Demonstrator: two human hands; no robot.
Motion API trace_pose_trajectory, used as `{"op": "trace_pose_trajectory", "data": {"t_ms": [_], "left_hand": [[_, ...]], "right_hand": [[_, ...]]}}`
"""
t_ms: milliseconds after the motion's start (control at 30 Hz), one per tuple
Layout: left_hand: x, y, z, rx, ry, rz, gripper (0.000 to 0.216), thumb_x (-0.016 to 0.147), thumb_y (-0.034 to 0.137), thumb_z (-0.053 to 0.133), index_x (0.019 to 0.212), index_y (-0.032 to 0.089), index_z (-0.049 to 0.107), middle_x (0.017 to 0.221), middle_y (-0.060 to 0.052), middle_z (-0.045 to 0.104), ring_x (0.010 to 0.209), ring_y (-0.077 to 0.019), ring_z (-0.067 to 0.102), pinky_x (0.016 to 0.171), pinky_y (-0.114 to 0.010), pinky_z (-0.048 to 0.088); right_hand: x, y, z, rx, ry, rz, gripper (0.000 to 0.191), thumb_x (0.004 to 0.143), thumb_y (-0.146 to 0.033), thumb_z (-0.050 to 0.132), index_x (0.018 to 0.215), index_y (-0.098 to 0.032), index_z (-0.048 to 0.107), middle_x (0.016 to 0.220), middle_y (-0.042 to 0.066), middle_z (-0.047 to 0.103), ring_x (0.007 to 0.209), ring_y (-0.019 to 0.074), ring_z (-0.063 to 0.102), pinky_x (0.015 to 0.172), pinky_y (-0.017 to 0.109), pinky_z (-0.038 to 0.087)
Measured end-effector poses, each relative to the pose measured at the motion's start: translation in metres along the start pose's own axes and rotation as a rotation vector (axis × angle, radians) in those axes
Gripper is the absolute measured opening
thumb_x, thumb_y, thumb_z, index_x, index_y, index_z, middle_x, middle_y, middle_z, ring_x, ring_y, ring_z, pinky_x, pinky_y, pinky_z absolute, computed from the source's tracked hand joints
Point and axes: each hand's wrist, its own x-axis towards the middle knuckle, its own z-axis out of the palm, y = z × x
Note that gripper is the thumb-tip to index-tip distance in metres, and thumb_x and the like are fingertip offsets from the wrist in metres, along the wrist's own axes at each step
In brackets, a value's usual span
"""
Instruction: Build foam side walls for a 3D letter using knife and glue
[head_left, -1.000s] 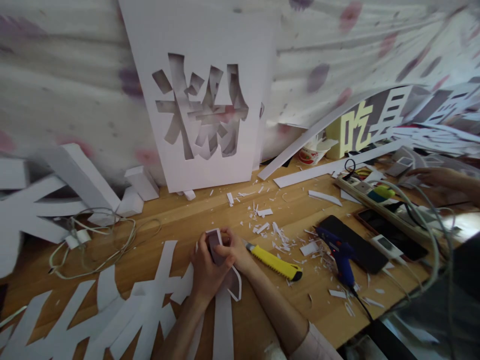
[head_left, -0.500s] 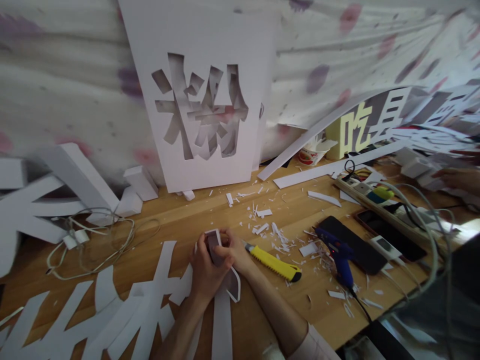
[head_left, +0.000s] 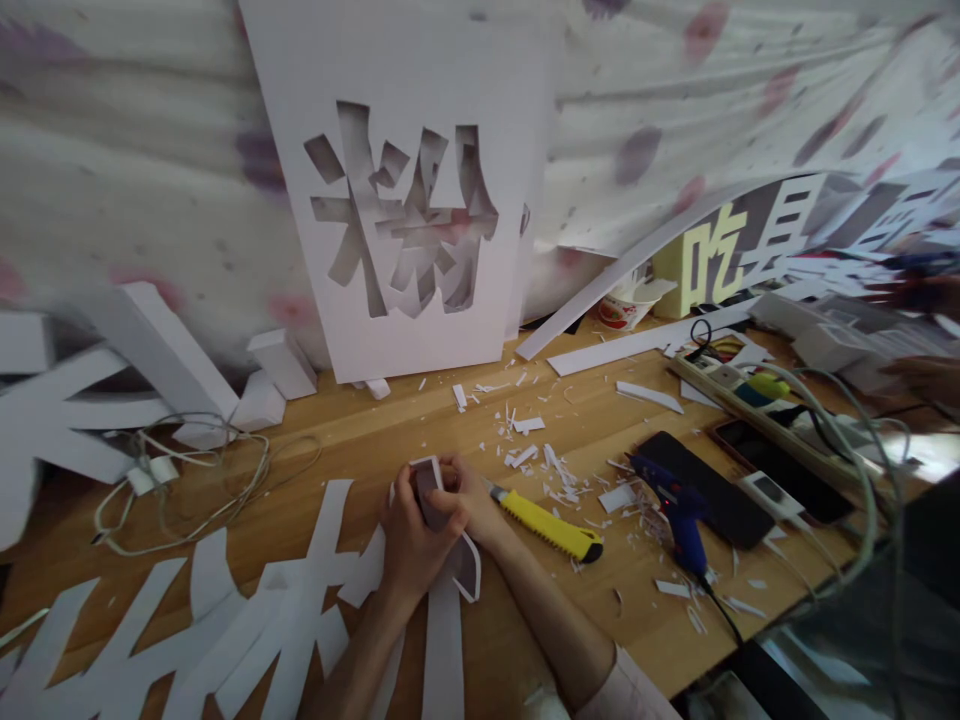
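Both my hands wrap round a white foam-board piece (head_left: 430, 500) with raised side walls, held just over the table. My left hand (head_left: 415, 545) grips its left side, fingers curled. My right hand (head_left: 466, 500) presses from the right, its thumb over the front wall. A curved end of the piece sticks out below my hands. Under it runs a long white strip (head_left: 444, 650) toward me. Beside my right forearm lies a yellow utility knife (head_left: 551, 525). Farther right, a blue glue gun (head_left: 679, 505) rests near a black phone (head_left: 720, 495).
A white board (head_left: 420, 345) with a cut-out character leans on the curtain. Foam scraps (head_left: 559, 470) litter the wooden table (head_left: 360, 425). Cut white shapes (head_left: 285, 620) and a cable (head_left: 255, 480) lie left. At right are a power strip (head_left: 780, 430) and another person's hand (head_left: 930, 385).
My hands and the foam piece stay practically still. At the far right, the other person's hands and the grey-white block shapes near them have shifted.
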Motion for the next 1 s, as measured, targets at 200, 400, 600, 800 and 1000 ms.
{"op": "trace_pose_trajectory", "data": {"t_ms": [200,400,600,800,1000], "left_hand": [[0.0,0.0,0.0,0.011,-0.01,0.013,0.075,0.07,0.047,0.064,0.131,0.011,0.039,0.125,-0.022,0.06,0.119,-0.0381,0.056,0.105,-0.063,0.038],[0.001,0.0,0.001,0.002,0.002,0.018,0.071,0.069,0.044,0.065,0.129,0.017,0.039,0.123,-0.019,0.063,0.118,-0.036,0.059,0.103,-0.062,0.039],[0.0,-0.006,0.002,0.008,0.011,0.024,0.073,0.071,0.047,0.065,0.131,0.017,0.038,0.124,-0.019,0.062,0.118,-0.0365,0.059,0.104,-0.062,0.04],[0.0,-0.016,0.003,0.018,-0.016,0.066,0.076,0.074,0.051,0.065,0.135,0.015,0.036,0.127,-0.021,0.06,0.119,-0.0365,0.058,0.101,-0.06,0.043],[0.0,-0.02,0.003,0.035,-0.034,0.081,0.075,0.076,0.052,0.063,0.135,0.015,0.037,0.128,-0.021,0.06,0.12,-0.0365,0.058,0.102,-0.061,0.042]], "right_hand": [[0.0,-0.001,0.0,0.009,-0.011,0.001,0.049,0.054,-0.023,0.069,0.101,-0.022,0.054,0.078,-0.001,0.071,0.068,0.0182,0.065,0.063,0.028,0.047],[0.001,0.0,0.0,0.003,-0.011,-0.002,0.048,0.053,-0.022,0.07,0.099,-0.023,0.055,0.082,-0.001,0.073,0.073,0.0192,0.067,0.065,0.028,0.048],[0.001,0.001,-0.001,-0.027,0.0,-0.013,0.048,0.055,-0.024,0.071,0.101,-0.022,0.057,0.075,-0.003,0.07,0.071,0.0193,0.065,0.064,0.029,0.048],[0.002,0.0,0.001,-0.013,-0.016,-0.019,0.049,0.055,-0.026,0.073,0.099,-0.022,0.054,0.071,-0.004,0.069,0.065,0.0181,0.064,0.061,0.028,0.047],[0.003,0.003,0.0,-0.006,-0.009,-0.031,0.048,0.055,-0.024,0.074,0.098,-0.022,0.055,0.073,-0.003,0.071,0.067,0.0179,0.066,0.062,0.028,0.048]]}}
